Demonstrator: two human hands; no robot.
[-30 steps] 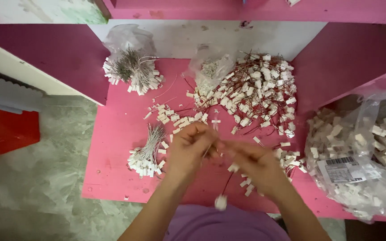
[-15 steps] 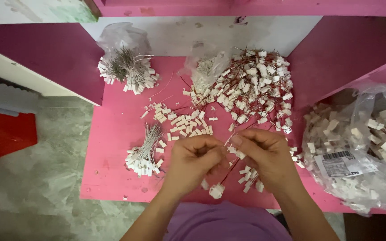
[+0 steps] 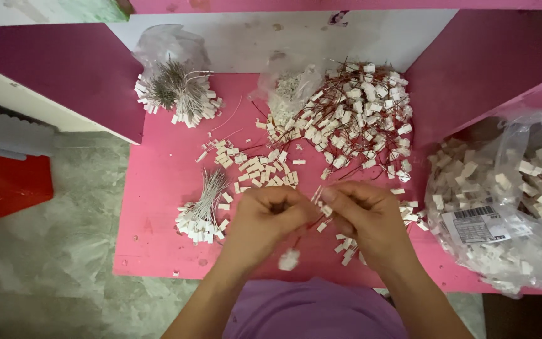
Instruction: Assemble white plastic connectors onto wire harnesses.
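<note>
Both hands, left (image 3: 265, 220) and right (image 3: 365, 216), pinch one wired plug (image 3: 290, 258) together above the pink table (image 3: 158, 188). Looks maybe halfway: big pile (image 3: 359, 119) behind looks done, loose housings (image 3: 258, 169) and white wires (image 3: 202, 210) remain.

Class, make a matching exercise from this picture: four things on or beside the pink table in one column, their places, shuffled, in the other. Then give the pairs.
Things
1. grey wire bundle in a bag
2. red-wired connector heap
3. clear bag with a label
4. red object

Places
A. far right
B. floor, left
C. back left of table
D. back right of table

Pairs: 1-C, 2-D, 3-A, 4-B
</note>
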